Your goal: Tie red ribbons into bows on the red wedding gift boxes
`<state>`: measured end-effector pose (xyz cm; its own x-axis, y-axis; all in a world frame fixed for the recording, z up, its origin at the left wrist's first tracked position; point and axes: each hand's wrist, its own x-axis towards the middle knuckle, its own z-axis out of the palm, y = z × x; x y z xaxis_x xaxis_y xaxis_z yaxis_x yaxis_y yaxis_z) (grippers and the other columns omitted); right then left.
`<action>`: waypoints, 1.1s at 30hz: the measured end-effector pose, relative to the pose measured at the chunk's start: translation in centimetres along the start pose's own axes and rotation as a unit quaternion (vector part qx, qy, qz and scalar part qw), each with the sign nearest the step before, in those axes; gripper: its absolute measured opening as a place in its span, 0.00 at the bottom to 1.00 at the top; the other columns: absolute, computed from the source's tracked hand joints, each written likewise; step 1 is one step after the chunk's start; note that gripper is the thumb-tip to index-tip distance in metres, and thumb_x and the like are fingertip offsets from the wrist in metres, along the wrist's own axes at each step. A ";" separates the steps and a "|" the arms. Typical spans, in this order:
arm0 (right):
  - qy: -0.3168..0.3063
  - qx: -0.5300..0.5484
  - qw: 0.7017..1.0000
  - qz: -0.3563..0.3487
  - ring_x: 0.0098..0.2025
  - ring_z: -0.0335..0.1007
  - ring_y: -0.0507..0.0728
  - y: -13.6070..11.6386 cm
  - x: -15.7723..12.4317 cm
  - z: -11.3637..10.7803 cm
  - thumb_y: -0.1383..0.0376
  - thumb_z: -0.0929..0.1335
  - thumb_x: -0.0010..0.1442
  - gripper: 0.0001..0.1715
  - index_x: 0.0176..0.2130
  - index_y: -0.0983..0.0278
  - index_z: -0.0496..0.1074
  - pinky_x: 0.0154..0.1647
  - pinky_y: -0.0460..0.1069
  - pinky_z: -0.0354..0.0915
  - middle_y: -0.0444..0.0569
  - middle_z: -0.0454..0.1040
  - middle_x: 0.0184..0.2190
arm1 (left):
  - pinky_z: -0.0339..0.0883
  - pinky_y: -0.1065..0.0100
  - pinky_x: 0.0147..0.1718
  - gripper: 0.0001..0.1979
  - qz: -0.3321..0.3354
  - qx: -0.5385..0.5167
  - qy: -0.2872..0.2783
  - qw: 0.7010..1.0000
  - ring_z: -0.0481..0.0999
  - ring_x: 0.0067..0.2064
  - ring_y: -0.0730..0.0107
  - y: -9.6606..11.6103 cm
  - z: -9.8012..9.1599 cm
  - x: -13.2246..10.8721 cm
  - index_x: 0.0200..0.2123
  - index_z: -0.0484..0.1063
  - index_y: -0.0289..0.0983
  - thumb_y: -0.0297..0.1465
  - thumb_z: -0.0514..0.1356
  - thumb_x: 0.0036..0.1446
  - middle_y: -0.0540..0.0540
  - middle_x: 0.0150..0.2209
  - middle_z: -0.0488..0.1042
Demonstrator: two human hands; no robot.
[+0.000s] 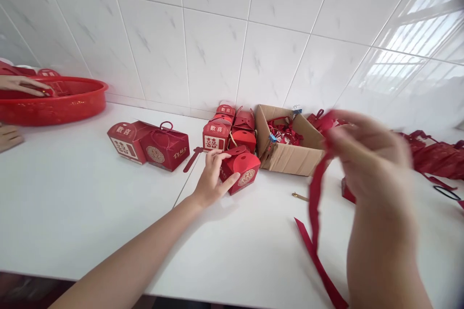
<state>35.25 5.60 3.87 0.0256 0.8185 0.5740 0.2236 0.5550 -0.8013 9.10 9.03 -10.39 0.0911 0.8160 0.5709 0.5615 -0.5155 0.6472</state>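
The person's left hand (209, 181) lies on a small red box (249, 166), the fingers slightly parted over its top and the thumb against its front, steadying it on the white table (108, 231). The right hand (379, 169), blurred, is raised, thumb and forefinger pinching a red ribbon (315, 203) that hangs down below them; how the other right fingers are set cannot be told. Just beyond the left fingertips stand more red boxes (215, 136). Between the two hands' fingers, and farther back, sits an open carton (295, 160) with red pieces inside; a small gold-coloured piece (299, 196) lies nearer the right fingers, to their left. Left of the left fingers, well apart, stand two decorated boxes (166, 154), and farther left a co-worker's hand (23, 85) reaches into a red basin (54, 110).
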 end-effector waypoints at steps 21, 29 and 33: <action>-0.310 0.003 0.911 0.273 0.23 0.52 0.47 6.9 1.8 6.3 0.58 0.72 0.50 0.20 0.38 0.62 0.62 0.25 0.44 0.49 0.36 0.59 0.20 | 0.69 0.65 0.39 0.15 -0.115 -0.189 0.062 0.973 0.73 0.52 0.60 0.5 0.6 0.1 0.47 0.60 0.41 0.39 0.58 0.59 0.42 0.45 0.75; -0.298 -0.024 0.922 0.245 0.25 0.55 0.48 6.7 2.0 5.3 0.56 0.71 0.51 0.19 0.39 0.61 0.64 0.24 0.45 0.49 0.39 0.64 0.24 | 0.69 0.64 0.40 0.16 -0.112 -0.188 0.052 0.975 0.73 0.52 0.60 0.4 0.6 0.0 0.48 0.60 0.41 0.39 0.57 0.59 0.41 0.47 0.75; -0.315 -0.029 0.914 0.253 0.24 0.54 0.48 6.7 1.9 5.4 0.56 0.71 0.51 0.19 0.39 0.61 0.64 0.25 0.45 0.50 0.38 0.62 0.22 | 0.68 0.62 0.44 0.15 -0.102 -0.185 0.055 0.976 0.74 0.51 0.61 0.4 0.7 -0.1 0.47 0.60 0.41 0.39 0.56 0.60 0.41 0.46 0.75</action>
<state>31.54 11.73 -1.30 -0.4223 0.9017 -0.0929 0.3908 0.0886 -0.9162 9.85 8.96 -10.50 -0.0917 0.8887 0.4492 0.2210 -0.4217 0.8794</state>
